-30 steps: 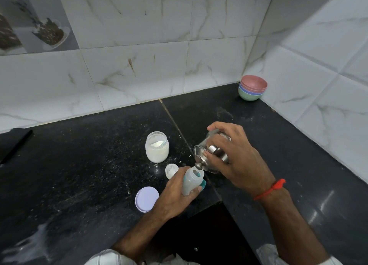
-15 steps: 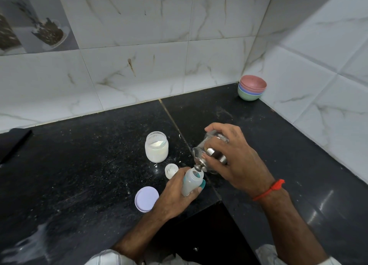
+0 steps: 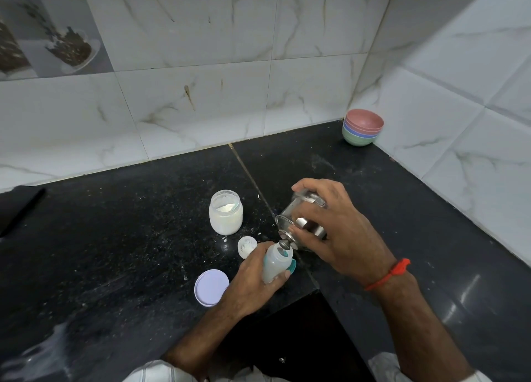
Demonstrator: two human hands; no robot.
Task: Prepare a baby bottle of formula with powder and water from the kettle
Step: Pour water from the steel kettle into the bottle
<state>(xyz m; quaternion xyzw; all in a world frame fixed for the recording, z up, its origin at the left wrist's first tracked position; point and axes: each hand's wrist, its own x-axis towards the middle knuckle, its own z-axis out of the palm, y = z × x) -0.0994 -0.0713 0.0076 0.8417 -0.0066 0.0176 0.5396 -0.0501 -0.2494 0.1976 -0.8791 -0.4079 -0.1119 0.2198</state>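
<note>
The baby bottle (image 3: pixel 276 263) stands open near the counter's (image 3: pixel 115 238) front edge, the left hand (image 3: pixel 253 284) curled round it. The right hand (image 3: pixel 339 232) grasps a steel kettle (image 3: pixel 301 226) tipped over its mouth. Left of them sit a powder jar (image 3: pixel 225 215), a small white cap (image 3: pixel 247 246) and a lilac lid (image 3: pixel 211 287).

Home kitchen corner — black granite countertop (image 3: pixel 143 238), marble-look wall tiles (image 3: pixel 287 94), stacked pastel bowls (image 3: pixel 362 127)
</note>
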